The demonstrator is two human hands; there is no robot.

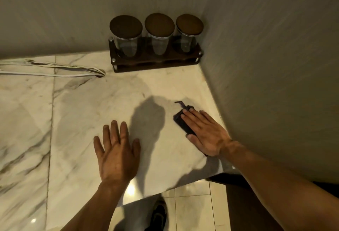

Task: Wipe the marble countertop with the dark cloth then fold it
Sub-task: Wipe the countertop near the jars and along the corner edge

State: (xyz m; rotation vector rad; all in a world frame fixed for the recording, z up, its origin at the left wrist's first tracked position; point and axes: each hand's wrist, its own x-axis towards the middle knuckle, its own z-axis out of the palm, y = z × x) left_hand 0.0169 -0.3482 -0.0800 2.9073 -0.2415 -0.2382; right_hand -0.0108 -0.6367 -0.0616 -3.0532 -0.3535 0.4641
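Observation:
The dark cloth [181, 122] lies bunched small on the white marble countertop [77, 113], near the right wall. My right hand [205, 133] presses flat on top of it, fingers spread, covering most of it; a loose thread or loop pokes out beyond the fingertips. Left of it, my left hand [117, 151] rests palm-down on the bare marble with fingers apart, holding nothing. About a hand's width of marble separates the two hands.
A dark wooden rack [156, 62] with three lidded glass jars stands in the back corner. White cables [55, 69] run along the back left of the counter. Walls close the back and right. The counter's front edge runs just below my wrists, with tiled floor and a shoe beneath.

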